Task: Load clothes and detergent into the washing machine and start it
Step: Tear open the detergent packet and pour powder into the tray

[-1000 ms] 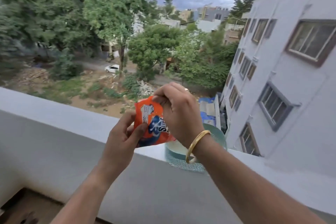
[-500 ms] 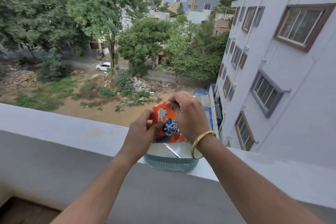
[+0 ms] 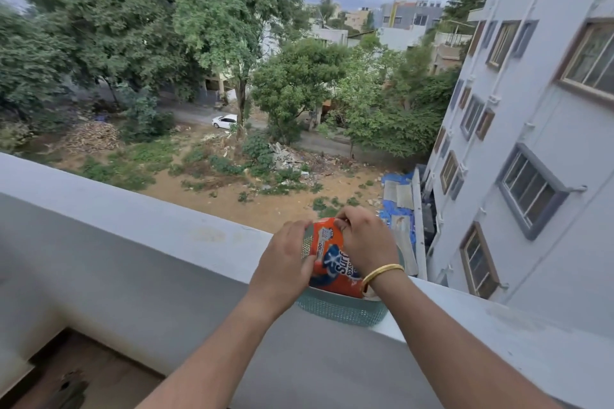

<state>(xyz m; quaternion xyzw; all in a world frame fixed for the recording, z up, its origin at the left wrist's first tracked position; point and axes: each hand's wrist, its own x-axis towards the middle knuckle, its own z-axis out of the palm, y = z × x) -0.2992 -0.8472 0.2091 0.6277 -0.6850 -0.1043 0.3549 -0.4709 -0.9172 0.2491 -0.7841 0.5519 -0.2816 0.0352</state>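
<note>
Low in the frame's centre, the left hand (image 3: 285, 262) and right hand (image 3: 363, 242) both pinch the orange detergent packet (image 3: 332, 262), apparently tearing its top. It is held over the teal basket (image 3: 342, 309) on the balcony ledge (image 3: 133, 209), perhaps to catch spills.

Orange detergent packet (image 3: 332, 259) between both hands, left (image 3: 285, 262) and right (image 3: 363, 242), over teal basket (image 3: 342, 310) on ledge (image 3: 159, 209).

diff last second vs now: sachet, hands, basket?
Both hands, left hand and right hand, brought the orange detergent sachet down from above the ledge until its lower end sits inside the teal mesh plastic basket. Nothing let go: both hands still pinch the sachet. Basket stays on the grey parapet ledge.
</note>
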